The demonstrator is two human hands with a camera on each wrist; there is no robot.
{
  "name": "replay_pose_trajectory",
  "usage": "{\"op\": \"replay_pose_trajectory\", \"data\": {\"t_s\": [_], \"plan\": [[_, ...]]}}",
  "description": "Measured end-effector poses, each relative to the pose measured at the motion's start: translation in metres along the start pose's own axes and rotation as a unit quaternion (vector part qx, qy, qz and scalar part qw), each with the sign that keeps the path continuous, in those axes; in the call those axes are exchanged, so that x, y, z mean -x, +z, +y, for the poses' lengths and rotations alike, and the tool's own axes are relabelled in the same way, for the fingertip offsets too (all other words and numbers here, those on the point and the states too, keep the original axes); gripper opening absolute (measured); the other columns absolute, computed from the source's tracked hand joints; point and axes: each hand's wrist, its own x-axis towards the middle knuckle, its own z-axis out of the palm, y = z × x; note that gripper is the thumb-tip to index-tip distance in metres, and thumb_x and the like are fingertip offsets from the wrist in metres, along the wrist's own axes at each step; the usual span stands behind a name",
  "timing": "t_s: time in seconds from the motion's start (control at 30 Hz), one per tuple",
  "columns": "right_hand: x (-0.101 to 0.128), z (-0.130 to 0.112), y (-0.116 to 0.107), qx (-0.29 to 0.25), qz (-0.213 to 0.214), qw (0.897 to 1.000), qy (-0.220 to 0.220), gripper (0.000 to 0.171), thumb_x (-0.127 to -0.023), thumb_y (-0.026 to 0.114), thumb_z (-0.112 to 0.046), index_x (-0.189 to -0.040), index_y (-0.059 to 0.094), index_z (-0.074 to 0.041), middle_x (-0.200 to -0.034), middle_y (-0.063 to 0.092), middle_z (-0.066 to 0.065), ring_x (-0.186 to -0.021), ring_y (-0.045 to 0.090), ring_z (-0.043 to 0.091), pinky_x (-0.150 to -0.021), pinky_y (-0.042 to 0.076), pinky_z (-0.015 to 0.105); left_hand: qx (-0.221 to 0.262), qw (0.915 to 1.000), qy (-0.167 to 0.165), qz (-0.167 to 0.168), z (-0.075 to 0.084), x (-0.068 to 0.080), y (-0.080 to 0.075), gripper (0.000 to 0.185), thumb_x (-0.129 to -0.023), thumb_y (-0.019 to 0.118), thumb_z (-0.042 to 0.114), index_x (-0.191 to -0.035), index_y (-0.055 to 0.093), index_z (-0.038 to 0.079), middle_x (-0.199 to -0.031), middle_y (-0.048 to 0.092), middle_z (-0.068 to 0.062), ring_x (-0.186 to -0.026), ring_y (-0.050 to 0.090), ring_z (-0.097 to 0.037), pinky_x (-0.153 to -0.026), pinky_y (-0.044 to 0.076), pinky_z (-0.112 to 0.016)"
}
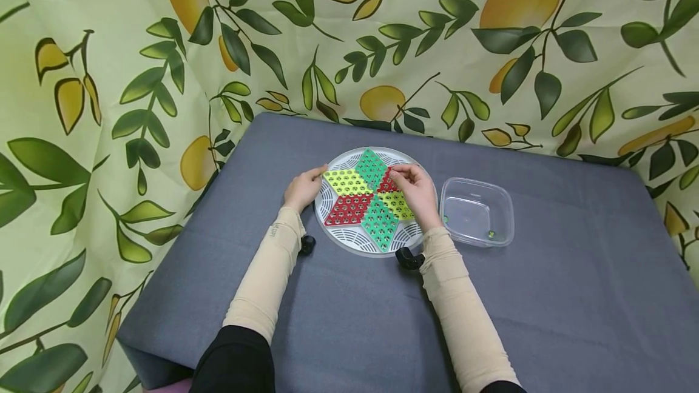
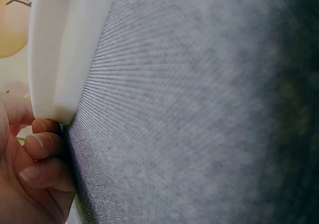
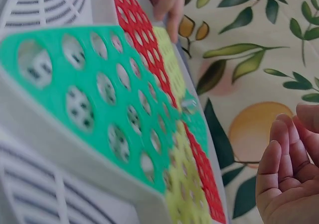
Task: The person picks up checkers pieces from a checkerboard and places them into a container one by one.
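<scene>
A round white Chinese checkers board (image 1: 357, 241) with a green, yellow and red star of holes lies on the table. At its left edge my left hand (image 1: 304, 190) grips the rim; in the left wrist view its fingers (image 2: 40, 142) curl at the rim's underside. Over the red section at the upper right, my right hand (image 1: 417, 190) has thumb and fingertips drawn together. I cannot tell whether something small sits between them. A clear glass marble (image 3: 189, 104) rests near the star's middle in the right wrist view.
Right of the board stands a clear plastic container (image 1: 477, 184) with a green marble (image 1: 491, 234) near its front corner and another marble (image 1: 445, 219) at its left side. A grey cloth covers the table (image 1: 568, 296). A leaf-patterned curtain (image 1: 338, 23) hangs behind.
</scene>
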Motion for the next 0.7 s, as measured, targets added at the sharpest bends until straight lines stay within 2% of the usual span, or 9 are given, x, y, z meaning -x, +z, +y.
{"op": "replay_pose_trajectory", "data": {"t_s": [0.1,0.27,0.43,0.5,0.57,0.7], "plan": [[-0.003,0.002,0.008,0.017,-0.016,1.0,0.009,0.029,-0.091,0.06,-0.018,-0.114,0.06,0.0,-0.089,0.058,-0.002,-0.083,0.056,0.013,-0.079,0.048,0.033,0.0,1.0,0.003,-0.003,0.0,0.001,0.0,0.042,-0.098,0.033,0.029,-0.138,0.043,0.038,-0.142,0.048,0.001,-0.065,0.043,-0.024,-0.066,0.035,-0.031],[-0.007,0.006,0.016,0.048,-0.033,0.998,0.023,0.032,-0.09,0.06,-0.017,-0.116,0.058,0.002,-0.092,0.057,0.001,-0.082,0.052,0.009,-0.075,0.045,0.026,0.0,1.0,0.003,-0.003,-0.001,0.0,0.001,0.042,-0.098,0.033,0.029,-0.137,0.044,0.038,-0.142,0.047,0.001,-0.075,0.052,-0.026,-0.069,0.037,-0.032],[-0.011,0.016,0.019,0.079,-0.08,0.993,0.034,0.033,-0.09,0.06,-0.017,-0.119,0.057,-0.001,-0.104,0.058,0.009,-0.09,0.052,0.014,-0.078,0.044,0.022,0.005,1.0,0.0,-0.006,-0.001,-0.001,0.001,0.041,-0.099,0.033,0.03,-0.137,0.044,0.038,-0.143,0.046,0.002,-0.102,0.058,-0.028,-0.082,0.043,-0.039],[-0.011,0.019,0.02,0.091,-0.104,0.99,0.037,0.036,-0.09,0.061,-0.018,-0.122,0.055,-0.002,-0.108,0.056,0.012,-0.094,0.052,0.017,-0.08,0.043,0.023,0.006,1.0,-0.001,-0.007,-0.001,-0.001,0.001,0.041,-0.099,0.033,0.03,-0.138,0.044,0.038,-0.144,0.046,0.002,-0.106,0.058,-0.028,-0.085,0.043,-0.04],[-0.011,0.02,0.02,0.104,-0.118,0.987,0.039,0.037,-0.091,0.06,-0.018,-0.124,0.053,-0.003,-0.111,0.055,0.012,-0.098,0.051,0.02,-0.082,0.042,0.024,0.005,1.0,-0.002,-0.008,0.0,-0.001,0.0,0.041,-0.099,0.033,0.03,-0.138,0.043,0.037,-0.144,0.046,0.001,-0.103,0.058,-0.027,-0.083,0.043,-0.039],[-0.012,0.021,0.021,0.131,-0.12,0.983,0.043,0.038,-0.091,0.06,-0.02,-0.125,0.053,-0.005,-0.112,0.055,0.012,-0.1,0.052,0.022,-0.083,0.044,0.028,0.003,0.9999,-0.006,-0.01,-0.001,-0.002,0.001,0.041,-0.099,0.033,0.03,-0.138,0.043,0.038,-0.144,0.046,0.001,-0.071,0.05,-0.026,-0.071,0.039,-0.033]]}}
